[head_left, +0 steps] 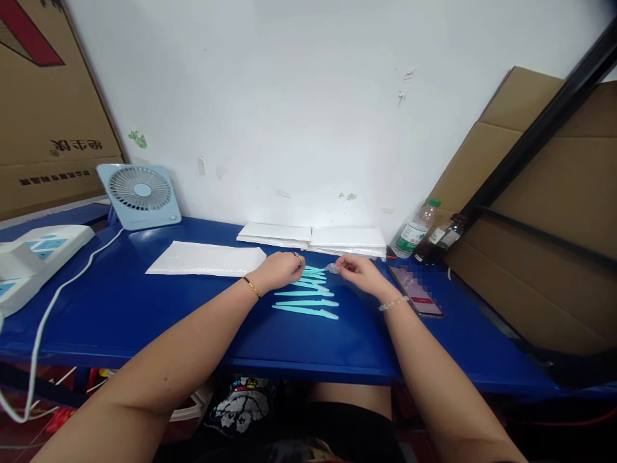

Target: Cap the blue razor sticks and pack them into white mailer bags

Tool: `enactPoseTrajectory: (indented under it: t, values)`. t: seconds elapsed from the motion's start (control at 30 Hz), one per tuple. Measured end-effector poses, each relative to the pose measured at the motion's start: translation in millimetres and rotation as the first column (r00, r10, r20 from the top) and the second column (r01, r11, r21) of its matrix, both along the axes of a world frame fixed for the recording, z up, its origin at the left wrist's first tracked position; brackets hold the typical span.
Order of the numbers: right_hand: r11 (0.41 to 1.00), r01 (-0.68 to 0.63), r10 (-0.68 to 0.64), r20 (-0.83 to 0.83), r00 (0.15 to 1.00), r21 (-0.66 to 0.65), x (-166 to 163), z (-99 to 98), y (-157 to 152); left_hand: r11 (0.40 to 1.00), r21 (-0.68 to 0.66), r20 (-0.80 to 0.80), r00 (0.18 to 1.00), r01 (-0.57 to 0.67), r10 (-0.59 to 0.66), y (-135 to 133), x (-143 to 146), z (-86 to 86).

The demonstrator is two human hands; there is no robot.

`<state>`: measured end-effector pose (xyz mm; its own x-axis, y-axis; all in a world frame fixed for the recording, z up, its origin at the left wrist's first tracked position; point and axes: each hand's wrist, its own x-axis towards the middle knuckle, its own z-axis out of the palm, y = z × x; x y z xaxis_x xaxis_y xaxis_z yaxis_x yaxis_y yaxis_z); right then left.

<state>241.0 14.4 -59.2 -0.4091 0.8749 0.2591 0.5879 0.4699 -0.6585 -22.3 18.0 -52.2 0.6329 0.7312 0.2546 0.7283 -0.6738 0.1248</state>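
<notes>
In the right hand [359, 271], pinched at the edge as if for fine control, a clear plastic piece [330, 268]; with the left hand [286, 270], curled at the far end of the turquoise tools [306, 311], whether gripping any impossible to tell. Laid crosswise in a row on the blue counter [357, 347], likely for easy separating. Behind, stacked white envelopes [347, 238]. To the right, 2 bottles [413, 236], labels too small to read. At far left, Chinese characters and ® on a cardboard box [58, 109].

Eyebrow razors [306, 311]: before us, on our table [313, 347]
Stacked bubble mailers [347, 236]: behind these
Fan [142, 190]: to our left
Phone [415, 294]: on our right
Bottles [411, 238]: behind it
</notes>
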Motion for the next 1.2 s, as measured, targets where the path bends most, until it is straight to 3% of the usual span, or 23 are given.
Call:
enactPoseTrajectory:
  t: [0.2,0.37,0.6,0.87,0.97,1.07,1.13,1.2]
  values:
    - [1.000,0.007,-0.004,-0.148,0.989,0.024,-10,4.7,-5,0.985,-0.173,0.235,0.971,0.012,0.030,-1,-2,3.5]
    - [0.998,0.026,-0.046,-0.441,0.896,-0.052,-7,2.7,-1,0.977,-0.210,0.260,0.965,0.043,0.014,-5,-2,8.3]
    - [0.995,-0.022,-0.031,-0.516,0.856,-0.096,-12,2.2,-4,0.968,-0.244,0.254,0.967,0.052,0.012,-6,-1,10.2]
    - [0.991,-0.091,0.037,-0.457,0.889,-0.098,-26,2.2,-11,0.958,-0.244,0.293,0.953,0.147,-0.072,-12,4,9.8]
    - [0.965,-0.173,0.087,-0.385,0.919,-0.196,-21,4.4,-12,0.948,-0.249,0.260,0.957,0.197,-0.131,-12,5,10.1]
    - [0.916,-0.231,0.156,-0.239,0.958,-0.329,-9,5.5,-8,0.963,-0.214,0.174,0.976,0.164,-0.128,-8,3,6.8]
    - [0.943,-0.144,0.105,-0.143,0.984,-0.302,-1,4.2,-3,0.981,-0.168,0.114,0.991,0.095,-0.076,-4,1,2.5]
    - [0.985,0.032,-0.039,-0.038,0.999,-0.167,6,0.8,4,0.990,-0.139,0.062,0.998,0.033,-0.025,0,-1,-2.0]
